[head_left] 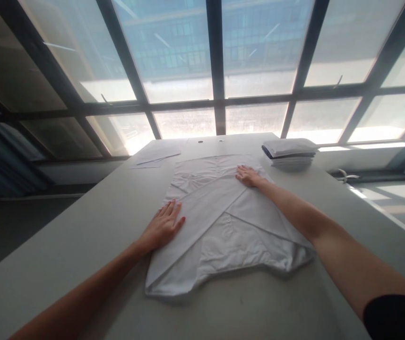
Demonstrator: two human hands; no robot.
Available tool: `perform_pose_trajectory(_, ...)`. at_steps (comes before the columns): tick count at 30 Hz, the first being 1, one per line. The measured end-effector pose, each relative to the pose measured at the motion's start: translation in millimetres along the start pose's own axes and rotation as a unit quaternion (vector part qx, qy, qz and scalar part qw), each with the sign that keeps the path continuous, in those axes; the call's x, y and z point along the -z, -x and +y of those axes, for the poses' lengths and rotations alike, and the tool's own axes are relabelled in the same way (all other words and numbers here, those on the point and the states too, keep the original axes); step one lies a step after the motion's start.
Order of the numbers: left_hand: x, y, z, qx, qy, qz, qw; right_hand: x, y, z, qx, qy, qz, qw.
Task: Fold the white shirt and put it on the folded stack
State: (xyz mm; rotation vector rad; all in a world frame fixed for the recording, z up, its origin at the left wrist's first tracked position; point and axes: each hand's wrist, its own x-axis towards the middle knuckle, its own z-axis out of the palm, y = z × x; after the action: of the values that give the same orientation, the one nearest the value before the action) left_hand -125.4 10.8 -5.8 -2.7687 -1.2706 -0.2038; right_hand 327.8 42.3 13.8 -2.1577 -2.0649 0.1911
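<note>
A white garment, perhaps a shirt, lies spread on the white table with parts of it folded across its middle. My left hand rests flat on its left edge, fingers stretched out and pointing away from me. Farther off, my right hand lies on the upper right part of the cloth, palm down with the fingers extended. Neither hand grips the fabric. Creases run across the far part, and the near hem is wavy.
On the table, a stack of folded white cloth with a dark layer stands at the far right. Some white sheets lie at the far left. Large framed windows rise behind the table, with curtains at both sides.
</note>
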Motion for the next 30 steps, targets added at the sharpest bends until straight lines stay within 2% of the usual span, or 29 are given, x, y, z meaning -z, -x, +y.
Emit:
perform_pose_trajectory(2, -1.5, -0.4, -0.8, 0.003, 0.001, 0.0, 1.0, 4.5, 1.1, 22.6, -0.027, 0.002, 0.003, 1.0)
perform_pose_trajectory(5, -2.7, -1.4, -3.5, 0.001, 0.01, 0.002, 1.0, 6.8, 4.3, 39.1, -0.063, 0.001, 0.01, 0.998)
perform_pose_trajectory(8, 0.8, -3.4, -6.0, -0.003, 0.022, -0.005, 1.0, 6.5, 7.8, 39.9, -0.104, 0.003, 0.038, 0.994)
perform_pose_trajectory(11, 9.9, -5.5, -4.3, -0.008, 0.02, -0.007, 1.0, 3.8, 11.7, 24.2, -0.131, 0.009, 0.086, 0.988)
perform_pose_trajectory(14, 18.1, -6.3, 1.6, -0.057, 0.016, 0.004, 0.998, -3.4, 16.3, -5.4, -0.085, -0.002, 0.109, 0.99)
perform_pose_trajectory(17, 18.9, -5.1, 6.3, -0.112, 0.032, -0.02, 0.993, -13.8, 22.2, -30.8, 0.02, -0.032, 0.073, 0.997)
perform_pose_trajectory(19, 16.1, -3.5, 6.5, -0.115, 0.039, -0.042, 0.992, -18.8, 27.2, -33.8, 0.058, -0.037, 0.043, 0.997)
perform_pose_trajectory(20, 14.5, -2.8, 6.0, -0.11, 0.041, -0.049, 0.992, -19.6, 30.1, -30.1, 0.057, -0.039, 0.035, 0.997)
perform_pose_trajectory(22, 12.0, -1.7, 4.6, -0.099, 0.042, -0.054, 0.993, -16.7, 36.9, -13.3, 0.013, -0.067, 0.04, 0.997)
perform_pose_trajectory(25, 11.6, -2.2, 2.6, -0.091, 0.046, -0.059, 0.993, -2.2, 50.7, 23.6, -0.082, -0.135, 0.077, 0.984)
perform_pose_trajectory(30, 20.9, -11.2, -0.8, -0.092, 0.07, -0.072, 0.991, 27.2, 88.7, 75.6, -0.181, -0.19, 0.154, 0.952)
